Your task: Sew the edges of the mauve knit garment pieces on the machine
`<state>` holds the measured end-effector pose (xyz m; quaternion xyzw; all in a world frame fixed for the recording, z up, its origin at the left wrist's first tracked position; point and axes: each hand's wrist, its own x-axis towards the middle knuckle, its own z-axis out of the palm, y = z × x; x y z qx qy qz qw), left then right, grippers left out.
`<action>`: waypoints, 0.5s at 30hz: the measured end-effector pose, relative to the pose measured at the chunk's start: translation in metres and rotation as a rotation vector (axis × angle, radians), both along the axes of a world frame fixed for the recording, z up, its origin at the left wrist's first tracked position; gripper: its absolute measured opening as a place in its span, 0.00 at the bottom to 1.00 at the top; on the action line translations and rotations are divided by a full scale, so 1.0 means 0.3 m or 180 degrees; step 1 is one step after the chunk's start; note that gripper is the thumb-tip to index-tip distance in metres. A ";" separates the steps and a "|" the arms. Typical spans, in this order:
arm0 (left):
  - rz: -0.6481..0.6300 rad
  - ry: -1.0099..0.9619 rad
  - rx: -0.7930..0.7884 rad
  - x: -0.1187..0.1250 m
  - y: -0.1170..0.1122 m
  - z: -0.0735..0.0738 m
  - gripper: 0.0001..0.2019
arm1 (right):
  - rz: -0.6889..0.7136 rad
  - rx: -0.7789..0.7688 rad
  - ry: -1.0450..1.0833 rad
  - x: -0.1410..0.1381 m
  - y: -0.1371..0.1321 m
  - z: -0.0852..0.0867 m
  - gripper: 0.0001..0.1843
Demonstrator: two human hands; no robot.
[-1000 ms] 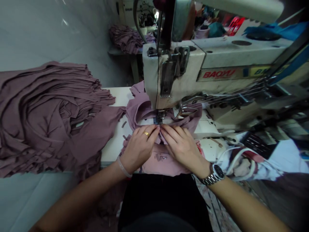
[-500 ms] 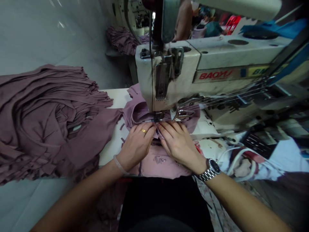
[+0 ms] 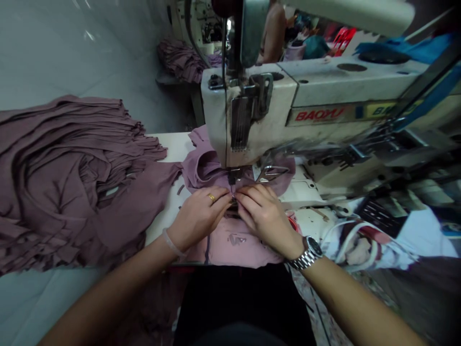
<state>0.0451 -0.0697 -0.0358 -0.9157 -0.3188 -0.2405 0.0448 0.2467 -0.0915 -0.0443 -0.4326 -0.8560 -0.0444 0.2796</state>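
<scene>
Pinching mauve knit garment [image 3: 205, 166] at the presser foot [image 3: 234, 176], both hands in close

9 o'clock: tall stack of cut mauve garments [image 3: 68, 178], layered and overhanging the left end of the white sewing table [image 3: 169, 149]. A few thin fabric scraps [image 3: 180, 189] lie on the tabletop just right of the stack.

Around 7 o'clock: left hand [image 3: 200, 216], gold ring [image 3: 211, 196] on one finger, pale bangle [image 3: 172, 242] on the wrist. Grip is narrow: fingers angle in and press a fold of the garment right in front of the foot.

Center: garment sits on the table and runs under the foot, looped up behind it toward 12 o'clock. Paler pink fabric [image 3: 230, 245] with a small dark mark lies at 6 o'clock, between the hands and the person's dark trousers [image 3: 241, 302]. Cannot tell if it is the same piece.

Around 5 o'clock: right hand [image 3: 264, 216], steel wristwatch [image 3: 310, 253] on the wrist. Same narrow hold, fingertips almost touching the left hand's on the fold.

12 to 3 o'clock: cream BAOYU sewing machine [image 3: 248, 120], head directly over the garment. Behind it at 11 o'clock, another mauve pile [image 3: 178, 60] sits on a bench beside a second sewing machine [image 3: 196, 19].
</scene>
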 end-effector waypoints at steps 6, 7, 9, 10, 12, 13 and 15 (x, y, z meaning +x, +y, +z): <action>0.0084 0.0025 -0.0065 0.002 0.043 -0.001 0.13 | -0.0079 -0.0050 -0.0085 0.010 0.028 0.001 0.13; 0.0061 0.0022 -0.0061 0.003 0.049 -0.002 0.13 | -0.0096 -0.0042 -0.0114 0.011 0.033 0.000 0.14; -0.0006 0.0047 -0.0069 0.008 0.054 -0.003 0.13 | -0.0100 0.0014 -0.0170 0.010 0.040 -0.004 0.15; -0.0031 0.0071 -0.0086 0.011 0.052 -0.002 0.12 | -0.0075 0.0074 -0.0199 0.010 0.043 -0.006 0.15; -0.0038 0.0089 -0.0173 0.010 0.048 0.002 0.12 | 0.0027 0.0223 -0.0280 0.013 0.043 -0.010 0.16; -0.0047 0.0033 -0.0272 0.003 0.050 0.005 0.12 | 0.0107 0.0282 -0.0340 0.019 0.042 -0.011 0.16; 0.0006 -0.0331 -0.0559 -0.033 0.076 0.009 0.12 | 0.0257 0.0333 -0.0455 0.047 0.049 -0.011 0.17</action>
